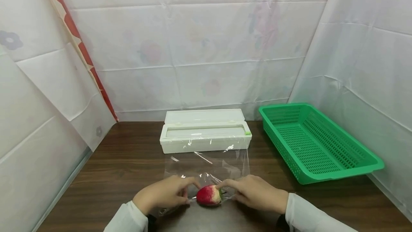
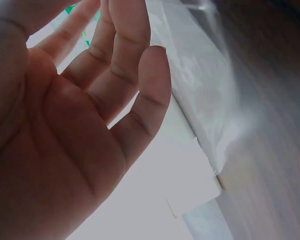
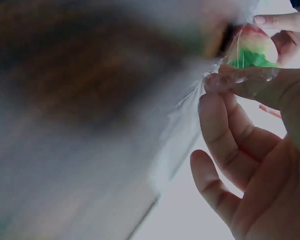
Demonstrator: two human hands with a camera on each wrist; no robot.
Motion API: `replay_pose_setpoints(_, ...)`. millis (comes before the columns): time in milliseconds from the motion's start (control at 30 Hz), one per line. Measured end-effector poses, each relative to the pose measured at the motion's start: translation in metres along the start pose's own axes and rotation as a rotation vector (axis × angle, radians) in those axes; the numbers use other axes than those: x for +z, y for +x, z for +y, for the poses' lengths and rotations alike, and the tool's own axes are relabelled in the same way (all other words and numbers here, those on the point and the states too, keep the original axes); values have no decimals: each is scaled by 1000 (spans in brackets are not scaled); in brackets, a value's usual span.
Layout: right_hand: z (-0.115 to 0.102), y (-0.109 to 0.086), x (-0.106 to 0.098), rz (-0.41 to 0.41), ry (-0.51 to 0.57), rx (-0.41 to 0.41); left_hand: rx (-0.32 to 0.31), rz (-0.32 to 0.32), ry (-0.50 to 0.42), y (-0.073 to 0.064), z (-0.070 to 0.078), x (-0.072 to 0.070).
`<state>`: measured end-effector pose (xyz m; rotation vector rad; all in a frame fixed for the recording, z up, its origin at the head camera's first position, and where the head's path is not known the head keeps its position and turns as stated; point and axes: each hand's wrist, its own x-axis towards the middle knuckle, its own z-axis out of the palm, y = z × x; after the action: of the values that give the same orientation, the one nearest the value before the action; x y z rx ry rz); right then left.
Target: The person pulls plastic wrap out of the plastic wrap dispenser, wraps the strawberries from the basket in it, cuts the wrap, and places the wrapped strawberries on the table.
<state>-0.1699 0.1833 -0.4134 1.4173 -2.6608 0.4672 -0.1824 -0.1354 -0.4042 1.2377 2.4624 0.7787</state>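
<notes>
A red strawberry [image 1: 207, 195], pale near its green leaves, lies on its side on clear plastic wrap [image 1: 233, 165]. The wrap runs toward me from a white dispenser box [image 1: 206, 145] with its lid raised. At the strawberry's left, my left hand [image 1: 168, 193] pinches the wrap, its index finger reaching to the fruit. My right hand [image 1: 257, 193] pinches wrap on the other side, index fingertip at the leafy end. In the right wrist view, crumpled film shows between thumb and forefinger of the right hand [image 3: 250, 135]. The left hand's pinch is out of sight in its wrist view.
A green slotted basket [image 1: 347, 173] stands at the right, close to the fabric wall [image 1: 370, 63]. The dispenser's raised lid [image 1: 204, 116] is near the back fabric. Dark wood tabletop [image 1: 125, 156] shows left of the box.
</notes>
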Motion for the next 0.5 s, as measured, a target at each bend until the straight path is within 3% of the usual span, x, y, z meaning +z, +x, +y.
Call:
replay_pose_setpoints(200,5,2,-3,41,-24,-56,20,5,-1,0,-4,-3)
replay_pose_setpoints(333,6,2,-4,52,-66,-75,22,16,65,0,-5,-6)
replay_pose_setpoints(500,7,6,-5,29,-130,-38,5,13,94,4,-8,-8)
